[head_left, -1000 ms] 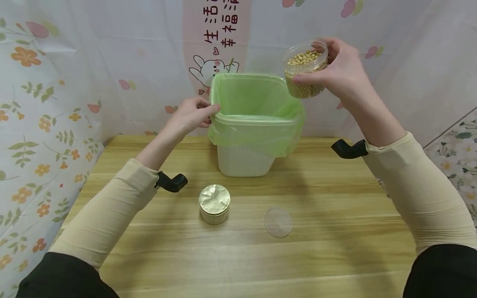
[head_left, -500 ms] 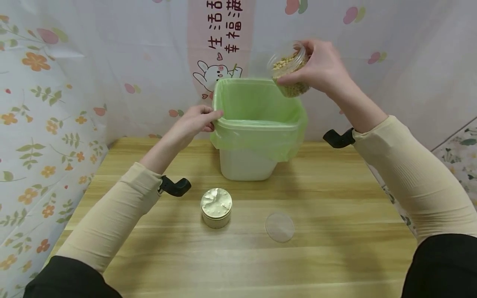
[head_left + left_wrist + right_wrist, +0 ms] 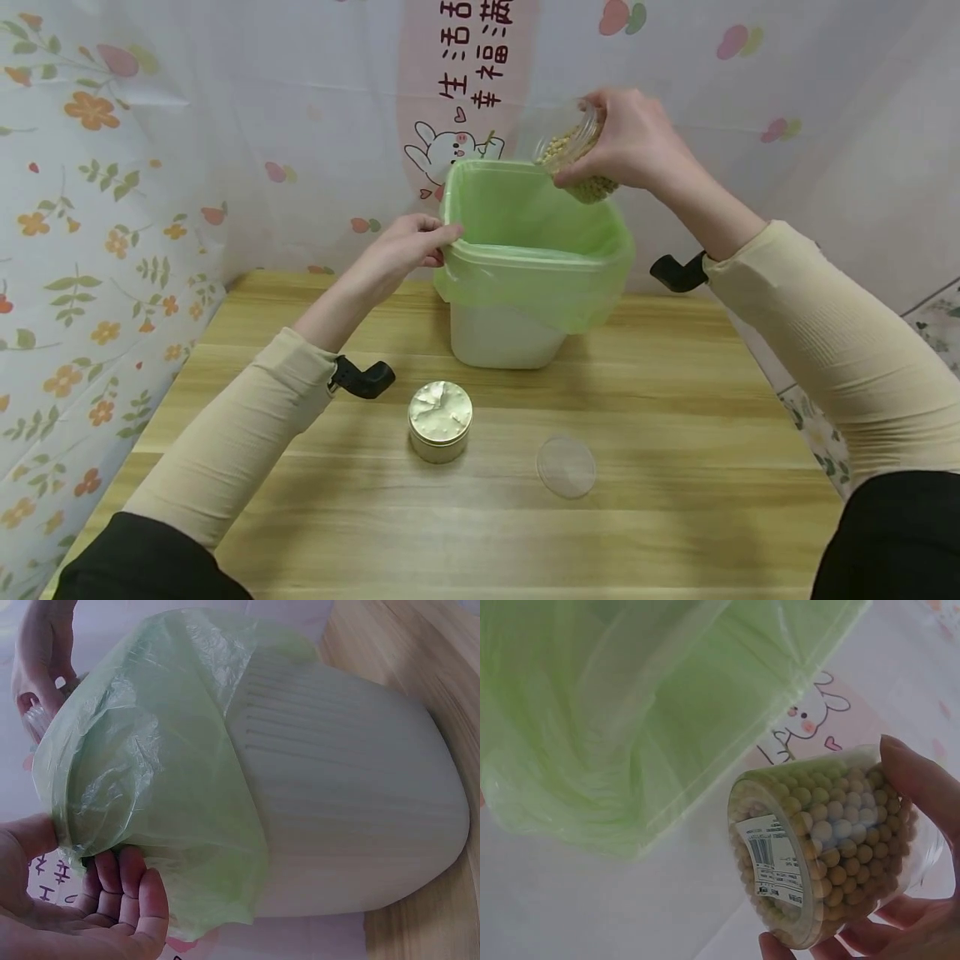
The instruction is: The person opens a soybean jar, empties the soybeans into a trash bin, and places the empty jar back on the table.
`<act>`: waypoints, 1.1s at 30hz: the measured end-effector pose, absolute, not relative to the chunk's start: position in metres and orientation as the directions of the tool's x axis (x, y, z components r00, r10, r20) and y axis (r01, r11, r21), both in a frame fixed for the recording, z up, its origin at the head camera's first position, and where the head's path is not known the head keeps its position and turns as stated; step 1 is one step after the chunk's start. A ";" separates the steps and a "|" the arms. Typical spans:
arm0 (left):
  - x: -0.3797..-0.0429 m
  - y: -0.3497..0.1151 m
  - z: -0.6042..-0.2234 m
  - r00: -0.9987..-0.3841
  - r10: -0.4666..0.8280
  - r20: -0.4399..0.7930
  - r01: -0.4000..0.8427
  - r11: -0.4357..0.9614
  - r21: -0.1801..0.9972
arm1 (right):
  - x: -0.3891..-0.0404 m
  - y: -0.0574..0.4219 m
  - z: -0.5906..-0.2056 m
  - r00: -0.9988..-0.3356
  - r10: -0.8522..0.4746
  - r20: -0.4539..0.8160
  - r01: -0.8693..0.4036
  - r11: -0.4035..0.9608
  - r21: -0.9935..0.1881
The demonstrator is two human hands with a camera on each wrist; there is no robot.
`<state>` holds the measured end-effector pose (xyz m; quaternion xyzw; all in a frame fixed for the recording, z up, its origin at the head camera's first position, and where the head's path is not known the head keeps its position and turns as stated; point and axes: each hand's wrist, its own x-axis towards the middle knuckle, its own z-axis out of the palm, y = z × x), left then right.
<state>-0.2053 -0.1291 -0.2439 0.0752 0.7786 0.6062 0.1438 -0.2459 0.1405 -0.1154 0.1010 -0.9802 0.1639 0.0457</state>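
Note:
A white bin [image 3: 502, 340] stands upright at the back of the table, lined with a thin green plastic bag [image 3: 536, 287] folded over its rim. At the bin's left front corner, my left hand [image 3: 405, 247] pinches the bag-covered rim between thumb and fingers. My right hand [image 3: 633, 142] grips an uncapped clear plastic jar [image 3: 832, 847] by its side, at the bin's right back part. Dry soybeans [image 3: 558, 148] fill much of the jar. Its mouth tilts left toward the bin's opening, with the beans near the lip. A barcode label [image 3: 772, 859] shows on its base.
A gold round tin [image 3: 440, 422] with a crumpled foil top sits in front of the bin. To its right a clear round disc [image 3: 566, 468] lies flat on the wooden table [image 3: 480, 542]. A printed curtain [image 3: 330, 117] hangs behind the bin.
My right hand has moved the jar left toward the bin and tipped it further, from nearly upright to steeply tilted. My left hand keeps its grip on the rim. The head view has shifted slightly.

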 end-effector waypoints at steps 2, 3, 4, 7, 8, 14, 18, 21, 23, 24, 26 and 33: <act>-0.205 -0.128 -0.244 -0.946 0.298 -0.131 -0.056 0.247 0.967 | -0.246 0.140 -0.116 -0.975 -0.193 0.114 -0.219 0.929 -0.300; -0.205 -0.127 -0.244 -0.945 0.300 -0.130 -0.055 0.247 0.967 | -0.247 0.139 -0.116 -0.975 -0.196 0.110 -0.220 0.930 -0.295; -0.205 -0.127 -0.244 -0.945 0.302 -0.128 -0.053 0.246 0.968 | -0.247 0.139 -0.115 -0.974 -0.201 0.107 -0.223 0.932 -0.286; -0.204 -0.127 -0.243 -0.944 0.307 -0.125 -0.046 0.250 0.967 | -0.248 0.138 -0.115 -0.970 -0.219 0.105 -0.239 0.936 -0.257; -0.204 -0.127 -0.242 -0.944 0.307 -0.124 -0.045 0.250 0.967 | -0.248 0.138 -0.115 -0.968 -0.227 0.105 -0.246 0.937 -0.247; -0.204 -0.127 -0.242 -0.945 0.302 -0.125 -0.050 0.244 0.968 | -0.250 0.136 -0.114 -0.962 -0.255 0.097 -0.270 0.942 -0.199; -0.204 -0.127 -0.243 -0.946 0.298 -0.126 -0.053 0.241 0.969 | -0.250 0.134 -0.114 -0.962 -0.262 0.082 -0.273 0.944 -0.188; -0.205 -0.127 -0.244 -0.946 0.297 -0.128 -0.055 0.242 0.969 | -0.250 0.132 -0.115 -0.960 -0.268 0.074 -0.278 0.942 -0.186; -0.206 -0.127 -0.245 -0.946 0.297 -0.129 -0.057 0.240 0.969 | -0.250 0.131 -0.115 -0.960 -0.272 0.068 -0.280 0.942 -0.185; -0.206 -0.127 -0.245 -0.947 0.295 -0.129 -0.057 0.239 0.969 | -0.250 0.130 -0.115 -0.959 -0.275 0.067 -0.283 0.942 -0.182; -0.206 -0.127 -0.246 -0.947 0.293 -0.129 -0.059 0.235 0.970 | -0.250 0.128 -0.115 -0.959 -0.277 0.063 -0.284 0.942 -0.179; -0.208 -0.128 -0.247 -0.949 0.289 -0.131 -0.063 0.233 0.970 | -0.251 0.124 -0.114 -0.958 -0.281 0.058 -0.287 0.944 -0.161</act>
